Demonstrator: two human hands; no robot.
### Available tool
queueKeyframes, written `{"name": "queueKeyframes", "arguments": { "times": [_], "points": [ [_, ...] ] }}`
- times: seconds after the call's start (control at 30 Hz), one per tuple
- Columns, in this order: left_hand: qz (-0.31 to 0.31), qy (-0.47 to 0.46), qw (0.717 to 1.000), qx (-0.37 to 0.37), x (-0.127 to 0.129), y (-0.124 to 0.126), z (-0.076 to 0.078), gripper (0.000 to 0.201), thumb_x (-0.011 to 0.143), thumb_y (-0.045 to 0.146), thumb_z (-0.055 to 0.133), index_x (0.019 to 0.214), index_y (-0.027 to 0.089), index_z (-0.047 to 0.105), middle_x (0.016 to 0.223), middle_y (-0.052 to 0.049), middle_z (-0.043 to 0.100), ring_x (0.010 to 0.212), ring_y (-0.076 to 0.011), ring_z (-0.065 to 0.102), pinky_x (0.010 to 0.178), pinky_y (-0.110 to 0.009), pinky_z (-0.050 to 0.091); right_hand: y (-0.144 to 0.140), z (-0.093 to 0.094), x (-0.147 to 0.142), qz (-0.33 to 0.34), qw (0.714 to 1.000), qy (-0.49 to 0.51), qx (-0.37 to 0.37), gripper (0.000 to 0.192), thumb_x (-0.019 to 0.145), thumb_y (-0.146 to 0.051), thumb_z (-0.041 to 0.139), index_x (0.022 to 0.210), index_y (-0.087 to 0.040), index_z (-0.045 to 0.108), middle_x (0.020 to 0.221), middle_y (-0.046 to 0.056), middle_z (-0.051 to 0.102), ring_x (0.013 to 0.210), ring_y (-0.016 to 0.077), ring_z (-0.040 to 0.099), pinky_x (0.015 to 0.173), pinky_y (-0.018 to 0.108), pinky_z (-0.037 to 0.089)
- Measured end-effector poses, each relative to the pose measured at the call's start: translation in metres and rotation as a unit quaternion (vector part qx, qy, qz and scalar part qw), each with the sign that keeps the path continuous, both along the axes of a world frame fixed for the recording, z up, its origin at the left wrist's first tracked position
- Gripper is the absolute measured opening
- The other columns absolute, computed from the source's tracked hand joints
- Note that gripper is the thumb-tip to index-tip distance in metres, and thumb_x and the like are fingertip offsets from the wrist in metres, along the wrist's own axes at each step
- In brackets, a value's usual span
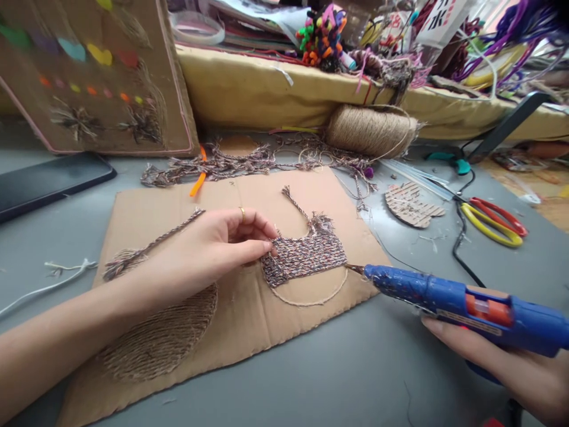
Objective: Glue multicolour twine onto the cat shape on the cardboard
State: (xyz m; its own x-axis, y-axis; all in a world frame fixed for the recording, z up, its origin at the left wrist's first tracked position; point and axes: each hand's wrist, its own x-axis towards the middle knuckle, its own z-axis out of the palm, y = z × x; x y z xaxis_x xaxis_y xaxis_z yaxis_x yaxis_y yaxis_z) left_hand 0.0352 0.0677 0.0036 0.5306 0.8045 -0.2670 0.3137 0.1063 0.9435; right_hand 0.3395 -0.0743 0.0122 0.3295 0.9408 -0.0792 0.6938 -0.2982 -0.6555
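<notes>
Left hand (213, 246) at frame centre, fingertips pinched on the left edge of the cord patch (304, 256), pressing it to the cardboard (249, 320); right hand (502, 356) at lower right, clamped round the glue gun (466, 305), nozzle touching the patch's right edge; twine coil (160, 341) at lower left on the cardboard; jute spool (371, 130) at upper centre; scissors (493, 222) at right; phone (48, 181) at left.

bare forearms, gold ring (242, 212) on left hand (213, 246)
</notes>
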Motion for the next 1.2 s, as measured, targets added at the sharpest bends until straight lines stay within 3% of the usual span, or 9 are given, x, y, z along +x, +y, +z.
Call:
{"name": "queueKeyframes", "arguments": {
  "times": [0.2, 0.4, 0.5, 0.57, 0.63, 0.73, 0.83, 1.03, 1.2],
  "points": [
    [0.002, 0.002, 1.000, 0.019, 0.001, -0.001, 0.001, 0.011, 0.080, 0.029, 0.064, 0.086, 0.020, 0.063, 0.092, 0.002, 0.067, 0.083, -0.0124, 0.063, 0.071, -0.020, 0.047, -0.010, -0.008, 0.017, -0.030, 0.995, -0.085, -0.035, 0.035, 0.059, -0.060, 0.068, 0.085, -0.037, 0.070, 0.083, -0.002, 0.074, 0.076, 0.0338, 0.069, 0.070, 0.047, 0.060],
    [-0.010, 0.001, 1.000, 0.023, 0.001, 0.000, -0.001, 0.011, 0.080, 0.030, 0.063, 0.087, 0.021, 0.062, 0.093, 0.002, 0.068, 0.083, -0.0124, 0.063, 0.074, -0.021, 0.048, 0.007, 0.021, -0.004, 0.048, 0.994, -0.048, -0.085, 0.026, 0.065, -0.060, 0.062, 0.067, -0.036, 0.068, 0.053, -0.005, 0.065, 0.051, 0.0256, 0.064, 0.068, 0.043, 0.060],
    [-0.005, 0.003, 1.000, 0.027, 0.003, -0.001, -0.001, 0.014, 0.078, 0.032, 0.063, 0.085, 0.021, 0.062, 0.092, 0.001, 0.068, 0.085, -0.0143, 0.063, 0.076, -0.022, 0.049, 0.013, 0.037, 0.006, 0.038, 0.996, -0.039, -0.066, 0.027, 0.063, -0.058, 0.066, 0.057, -0.032, 0.063, 0.039, -0.003, 0.055, 0.057, 0.0264, 0.065, 0.071, 0.041, 0.059],
    [0.002, 0.012, 0.999, 0.034, 0.004, -0.002, -0.001, 0.018, 0.076, 0.036, 0.064, 0.083, 0.020, 0.063, 0.091, -0.001, 0.069, 0.087, -0.0167, 0.063, 0.078, -0.025, 0.049, 0.012, 0.044, 0.021, -0.005, 0.998, -0.040, -0.047, 0.032, 0.062, -0.062, 0.064, 0.058, -0.030, 0.064, 0.051, 0.001, 0.063, 0.075, 0.0302, 0.068, 0.072, 0.040, 0.058],
    [0.009, 0.021, 0.999, 0.039, 0.006, -0.001, 0.000, 0.024, 0.072, 0.042, 0.065, 0.082, 0.020, 0.063, 0.090, -0.002, 0.069, 0.088, -0.0193, 0.063, 0.079, -0.027, 0.050, 0.011, 0.049, 0.040, -0.031, 0.998, -0.047, -0.033, 0.039, 0.062, -0.065, 0.062, 0.068, -0.027, 0.069, 0.080, 0.005, 0.072, 0.091, 0.0324, 0.066, 0.077, 0.041, 0.056],
    [0.014, 0.037, 0.998, 0.043, 0.008, 0.000, 0.001, 0.033, 0.068, 0.050, 0.067, 0.082, 0.020, 0.064, 0.089, -0.005, 0.069, 0.087, -0.0226, 0.063, 0.077, -0.029, 0.051, 0.015, 0.050, 0.062, -0.021, 0.999, -0.043, -0.015, 0.045, 0.067, -0.062, 0.060, 0.089, -0.024, 0.070, 0.103, 0.008, 0.070, 0.101, 0.0314, 0.062, 0.088, 0.042, 0.050],
    [-0.005, 0.056, 0.997, 0.046, 0.007, 0.001, 0.000, 0.036, 0.068, 0.053, 0.066, 0.082, 0.020, 0.064, 0.088, -0.006, 0.069, 0.087, -0.0243, 0.063, 0.077, -0.031, 0.051, 0.032, 0.040, 0.072, -0.003, 1.000, -0.026, 0.006, 0.046, 0.078, -0.056, 0.056, 0.109, -0.023, 0.063, 0.109, 0.008, 0.068, 0.106, 0.0282, 0.061, 0.094, 0.042, 0.045],
    [-0.005, 0.079, 0.994, 0.069, 0.005, 0.000, -0.005, 0.035, 0.073, 0.056, 0.061, 0.083, 0.022, 0.064, 0.092, -0.005, 0.069, 0.091, -0.0244, 0.062, 0.081, -0.031, 0.052, 0.083, 0.014, 0.072, 0.073, 0.996, -0.011, 0.048, 0.035, 0.087, -0.042, 0.054, 0.111, -0.016, 0.059, 0.115, 0.008, 0.062, 0.103, 0.0210, 0.059, 0.091, 0.047, 0.046],
    [-0.007, 0.089, 0.993, 0.081, 0.008, -0.002, -0.001, 0.039, 0.070, 0.059, 0.062, 0.081, 0.021, 0.064, 0.087, -0.006, 0.069, 0.087, -0.0255, 0.063, 0.079, -0.033, 0.053, 0.090, 0.014, 0.087, 0.101, 0.986, -0.102, 0.084, 0.033, 0.090, -0.041, 0.051, 0.111, -0.017, 0.057, 0.112, 0.007, 0.060, 0.098, 0.0198, 0.059, 0.085, 0.043, 0.048]
  ]
}}
